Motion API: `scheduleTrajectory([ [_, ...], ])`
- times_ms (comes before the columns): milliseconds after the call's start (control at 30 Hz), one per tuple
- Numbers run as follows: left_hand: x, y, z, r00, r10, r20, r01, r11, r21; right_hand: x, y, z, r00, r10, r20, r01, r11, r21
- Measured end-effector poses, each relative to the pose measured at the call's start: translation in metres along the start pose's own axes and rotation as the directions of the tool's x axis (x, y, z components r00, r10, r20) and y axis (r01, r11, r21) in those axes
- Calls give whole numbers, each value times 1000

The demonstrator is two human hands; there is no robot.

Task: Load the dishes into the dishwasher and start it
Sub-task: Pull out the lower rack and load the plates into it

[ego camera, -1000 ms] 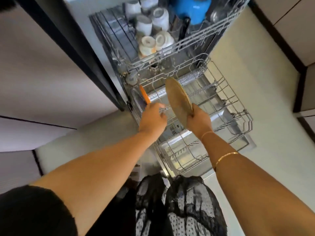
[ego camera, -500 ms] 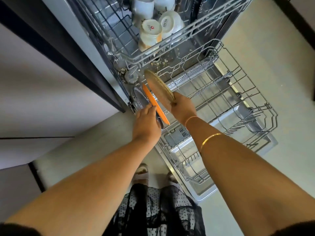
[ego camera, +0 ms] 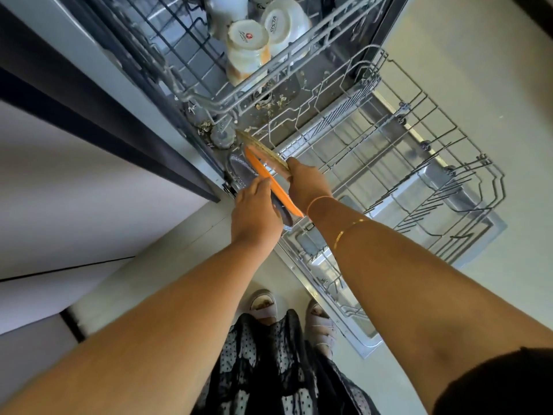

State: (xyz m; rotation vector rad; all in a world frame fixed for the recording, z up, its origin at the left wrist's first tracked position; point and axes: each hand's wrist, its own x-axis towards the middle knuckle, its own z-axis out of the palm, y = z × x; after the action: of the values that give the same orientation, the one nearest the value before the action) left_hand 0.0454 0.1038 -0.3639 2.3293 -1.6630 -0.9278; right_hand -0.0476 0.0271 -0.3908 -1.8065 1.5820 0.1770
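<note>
We had lowered the brown plate (ego camera: 263,150), its rim gripped in our right hand (ego camera: 305,184), to the left edge of the lower rack (ego camera: 419,163), just beside the orange plate (ego camera: 270,184) our left hand (ego camera: 254,212) held.

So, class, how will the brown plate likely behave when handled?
The brown plate looks unbent though gripped at one edge by the right hand, so probably stiff. Set on edge in the lower rack, it could roll or tip.
</note>
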Motion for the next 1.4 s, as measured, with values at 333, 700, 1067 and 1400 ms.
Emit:
scheduleTrajectory([
  [333, -2, 1, 7, 996, -70, 61, 70, 998, 2, -13, 14, 14, 911, 190, 367, -155, 980, -124],
  [700, -7, 11, -1, 992, -101, 71, 102, 995, -16, -20, 10, 14, 985, 60, 164, -55, 998, -34],
  [1067, -84, 35, -74, 968, -236, 88, 243, 967, -76, -99, -41, -26, 987, -70, 147, 81, 994, -71],
  [1400, -103, 11, -85, 962, -272, 22, 273, 955, -113, -97, -26, -43, 986, 3, 165, 33, 976, -215],
])
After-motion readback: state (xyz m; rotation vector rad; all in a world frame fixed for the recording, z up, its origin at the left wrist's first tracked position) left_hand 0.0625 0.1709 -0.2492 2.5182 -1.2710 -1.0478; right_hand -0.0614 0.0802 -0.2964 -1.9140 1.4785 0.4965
